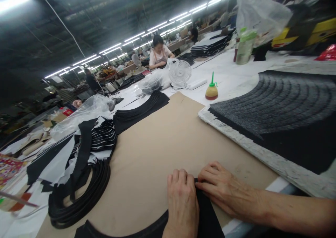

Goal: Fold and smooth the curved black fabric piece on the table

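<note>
A black curved piece of sheet material (207,217) lies at the near edge of the tan board (147,154), running left under my hands. My left hand (182,199) rests on it from above, its fingers together and curled down over the edge. Just to the right, my right hand (220,187) is closed, thumb and fingers pinching the far corner of the same piece. The fingertips of both hands nearly meet. My left palm hides part of the piece.
Left on the board lies a stack of black curved strips (81,199); more black pieces (141,111) lie behind. At right, a white slab (236,136) carries overlapping grey-black pieces (296,104). Beyond stand an oil bottle (211,92), a white fan (180,73) and a seated person (159,54).
</note>
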Tool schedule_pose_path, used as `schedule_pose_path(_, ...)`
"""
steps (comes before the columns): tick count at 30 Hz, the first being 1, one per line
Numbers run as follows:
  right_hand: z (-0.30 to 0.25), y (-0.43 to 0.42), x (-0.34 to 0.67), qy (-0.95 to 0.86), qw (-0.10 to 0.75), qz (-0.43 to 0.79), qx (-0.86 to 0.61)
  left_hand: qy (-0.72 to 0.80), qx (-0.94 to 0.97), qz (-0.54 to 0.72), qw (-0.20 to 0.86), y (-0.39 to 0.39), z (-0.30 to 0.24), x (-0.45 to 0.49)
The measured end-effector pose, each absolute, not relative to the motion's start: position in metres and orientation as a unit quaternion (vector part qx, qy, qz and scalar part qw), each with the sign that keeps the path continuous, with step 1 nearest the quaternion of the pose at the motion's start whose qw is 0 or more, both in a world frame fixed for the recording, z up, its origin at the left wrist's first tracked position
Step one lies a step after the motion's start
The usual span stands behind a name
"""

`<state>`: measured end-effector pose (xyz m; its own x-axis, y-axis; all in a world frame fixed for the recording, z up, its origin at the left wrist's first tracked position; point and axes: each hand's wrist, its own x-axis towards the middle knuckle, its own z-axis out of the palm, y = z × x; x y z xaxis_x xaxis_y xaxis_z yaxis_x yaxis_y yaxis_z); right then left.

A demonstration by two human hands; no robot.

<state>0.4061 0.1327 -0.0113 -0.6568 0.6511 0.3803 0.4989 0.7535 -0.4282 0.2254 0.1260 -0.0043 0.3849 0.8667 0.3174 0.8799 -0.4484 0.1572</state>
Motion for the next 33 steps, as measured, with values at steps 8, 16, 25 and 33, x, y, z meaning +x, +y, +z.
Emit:
schedule_pose_path(8, -0.011, 0.133, 0.407, -0.91, 0.26, 0.084, -0.312, -0.533, -0.83, -0.157, 0.042, 0.128, -0.001, 0.228)
schedule_pose_path(16, -0.013, 0.131, 0.404, -0.907, 0.282, 0.06, -0.309, -0.534, -0.831, -0.122, 0.101, 0.128, -0.009, 0.234)
schedule_pose_path(25, -0.014, 0.131, 0.406, -0.91, 0.277, 0.032, -0.306, -0.598, -0.784, -0.167, -0.001, 0.131, -0.001, 0.221)
schedule_pose_path(33, -0.005, 0.131, 0.407, -0.907, 0.269, 0.071, -0.316, -0.575, -0.777, -0.223, -0.128, 0.119, -0.003, 0.212)
